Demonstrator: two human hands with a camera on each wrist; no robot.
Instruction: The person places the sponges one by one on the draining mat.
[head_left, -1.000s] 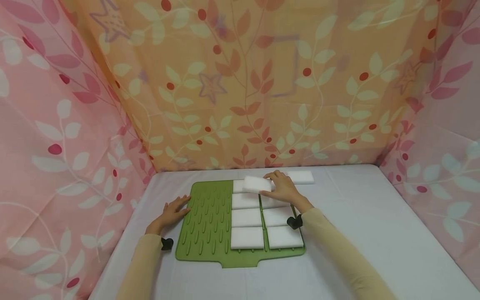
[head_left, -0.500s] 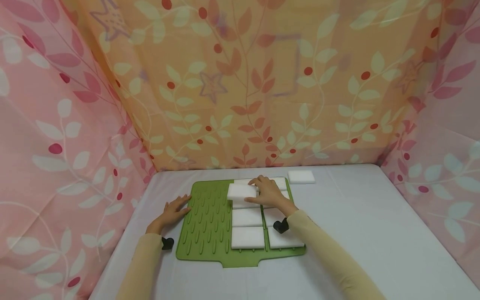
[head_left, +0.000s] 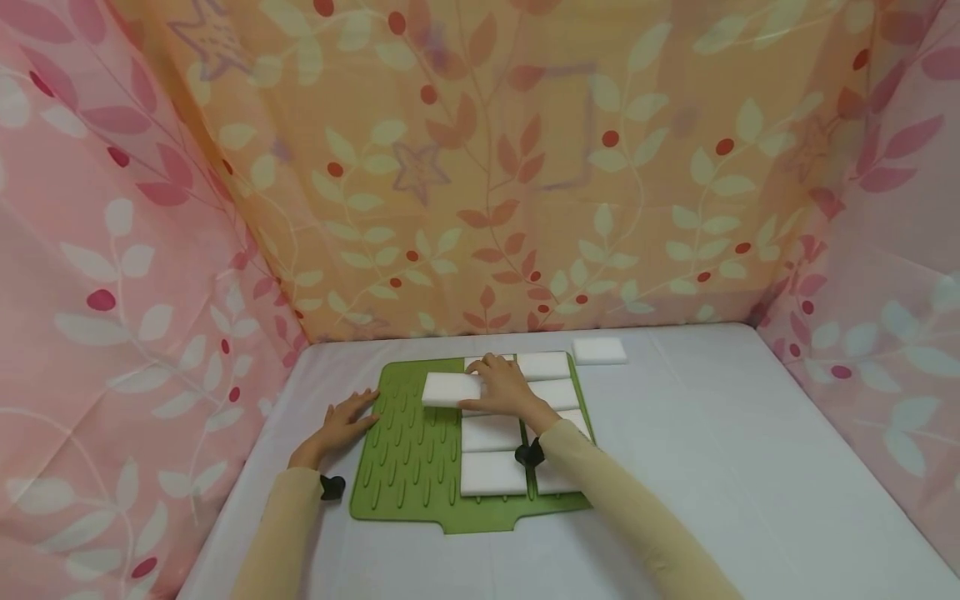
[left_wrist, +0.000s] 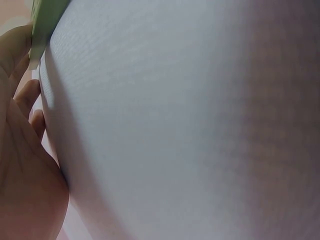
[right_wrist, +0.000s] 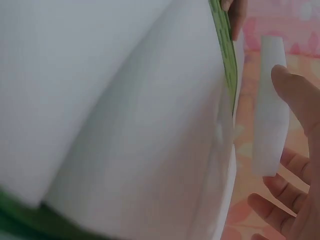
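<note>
My right hand (head_left: 504, 388) pinches a white sponge (head_left: 447, 390) between thumb and fingers, above the left part of the green ridged mat (head_left: 405, 467). In the right wrist view the sponge (right_wrist: 270, 112) is off the surface, edge toward the camera. My left hand (head_left: 341, 427) rests at the mat's left edge with fingers extended; the left wrist view shows a digit touching the mat's edge (left_wrist: 46, 25). White sponges (head_left: 493, 473) lie in two columns on the mat's right half. My right hand and sleeve partly cover some of them.
Another white sponge (head_left: 598, 351) lies on the white tablecloth (head_left: 712, 433) behind the mat's right corner. Patterned curtains (head_left: 480, 167) stand at the back and both sides. Each wrist wears a dark camera mount (head_left: 529, 452). The mat's left half shows bare ridges.
My right hand has carried the sponge leftward, from over the rear sponges to over the mat's bare ridges. The left hand stays at the mat's left edge.
</note>
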